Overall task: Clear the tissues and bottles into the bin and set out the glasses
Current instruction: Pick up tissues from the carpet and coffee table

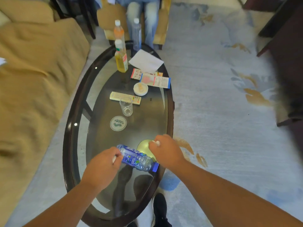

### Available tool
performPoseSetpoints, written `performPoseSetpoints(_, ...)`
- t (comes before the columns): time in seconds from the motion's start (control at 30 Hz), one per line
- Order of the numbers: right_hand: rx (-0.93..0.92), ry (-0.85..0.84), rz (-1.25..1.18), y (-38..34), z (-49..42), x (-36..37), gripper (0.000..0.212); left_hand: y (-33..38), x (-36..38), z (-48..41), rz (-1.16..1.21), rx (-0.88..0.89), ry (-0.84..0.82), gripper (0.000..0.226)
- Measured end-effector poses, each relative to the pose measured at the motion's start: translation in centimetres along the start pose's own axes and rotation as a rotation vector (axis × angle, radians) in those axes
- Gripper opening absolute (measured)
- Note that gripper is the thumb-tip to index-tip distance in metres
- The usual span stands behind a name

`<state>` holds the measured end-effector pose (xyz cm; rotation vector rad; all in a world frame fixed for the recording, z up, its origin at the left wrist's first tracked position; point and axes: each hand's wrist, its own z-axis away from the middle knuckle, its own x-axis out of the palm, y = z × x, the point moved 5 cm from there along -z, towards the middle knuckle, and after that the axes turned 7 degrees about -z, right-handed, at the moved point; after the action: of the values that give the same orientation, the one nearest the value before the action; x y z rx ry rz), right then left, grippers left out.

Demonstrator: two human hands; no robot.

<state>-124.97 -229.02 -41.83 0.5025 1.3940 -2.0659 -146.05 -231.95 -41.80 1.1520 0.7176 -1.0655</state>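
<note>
A blue-labelled plastic bottle lies on its side at the near end of the oval glass table. My left hand is curled at its base end and touches it, with a bit of white tissue showing between the fingers. My right hand hovers just right of the bottle, pinching a small white tissue. A clear drinking glass stands mid-table. Three upright bottles stand at the far end: a yellow-liquid one, an orange-labelled one and a clear one.
Also on the table: a round coaster, a second coaster under my right hand, a remote control, a white dish, leaflets and white paper. A tan sofa runs along the left. A seated person's legs are beyond the table.
</note>
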Motion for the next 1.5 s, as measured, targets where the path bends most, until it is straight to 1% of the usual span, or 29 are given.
performPoseSetpoints(0.07,-0.032,0.059,0.041,-1.8,1.5,-1.1,0.038,1.2,-1.3,0.5,-0.050,0.057,-0.011,0.027)
performPoseSetpoints(0.13,-0.056,0.091,0.060,-3.6,3.3,-2.2,0.042,2.3,-2.8,1.1,-0.073,0.111,0.008,0.035)
performPoseSetpoints(0.23,-0.059,0.140,0.021,-5.6,6.5,-4.4,0.037,4.6,-5.3,2.0,-0.087,0.216,0.059,0.041)
performPoseSetpoints(0.37,-0.046,0.235,-0.095,-6.8,11.2,-7.7,0.017,8.6,-7.8,3.0,-0.102,0.339,0.079,0.043)
performPoseSetpoints(0.43,-0.023,0.281,-0.128,-6.6,13.5,-9.4,0.015,11.4,-8.8,3.7,-0.087,0.429,0.093,0.045)
performPoseSetpoints(0.5,0.013,0.328,-0.163,-5.7,15.9,-11.3,0.019,14.6,-9.5,4.7,-0.084,0.528,0.104,0.047)
performPoseSetpoints(0.6,0.060,0.377,-0.216,-3.7,19.7,-14.0,0.023,19.7,-9.7,6.4,-0.118,0.650,0.108,0.047)
performPoseSetpoints(0.73,0.101,0.475,-0.213,-0.3,25.3,-17.6,0.021,27.0,-8.4,9.7,-0.109,0.826,0.066,0.046)
performPoseSetpoints(0.87,0.202,0.563,-0.204,4.3,31.8,-21.3,0.020,34.5,-6.2,14.1,-0.118,0.964,0.054,0.046)
performPoseSetpoints(1.0,0.341,0.614,-0.202,10.2,39.6,-24.5,0.011,42.1,-3.1,20.7,-0.112,1.093,0.031,0.049)
performPoseSetpoints(1.07,0.396,0.641,-0.238,13.4,44.1,-25.8,0.011,45.8,-1.1,24.5,-0.104,1.158,0.012,0.049)
performPoseSetpoints(1.2,0.418,0.740,-0.269,18.9,53.2,-28.3,0.016,52.8,3.2,32.3,-0.090,1.283,-0.029,0.046)
performPoseSetpoints(1.33,0.455,0.828,-0.303,23.2,61.3,-30.5,0.011,58.5,6.6,39.3,-0.084,1.387,-0.046,0.047)
performPoseSetpoints(1.5,0.513,0.887,-0.345,27.3,69.2,-32.3,0.026,64.3,9.5,45.4,-0.101,1.472,-0.089,0.048)
